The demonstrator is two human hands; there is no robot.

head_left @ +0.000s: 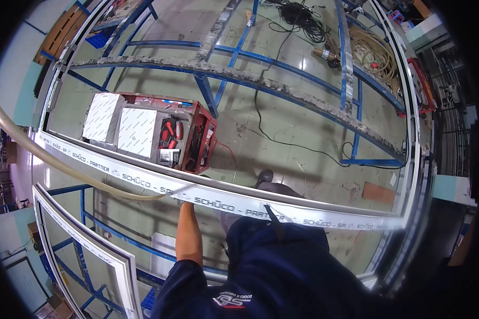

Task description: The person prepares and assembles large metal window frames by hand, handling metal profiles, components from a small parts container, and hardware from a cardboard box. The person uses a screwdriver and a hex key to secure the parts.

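Observation:
A long window-frame profile [218,203], wrapped in white film printed with SCHÜCO lettering, crosses the view in front of my body. My left hand [184,202] is at the near edge of this profile, mostly hidden by it, so its fingers do not show. A beige hose [85,178] curves in from the left and ends close to that hand; whether I hold it cannot be made out. A dark strap or strip [274,214] lies against the profile to the right. My right hand is out of view.
Blue steel trestles [239,72] with worn tops support the frame. Inside it stands a red tool cart [199,133] with red-handled tools. A black cable [261,111] trails over the floor. Another white-framed panel [85,242] leans at lower left; a coiled hose [375,50] lies far right.

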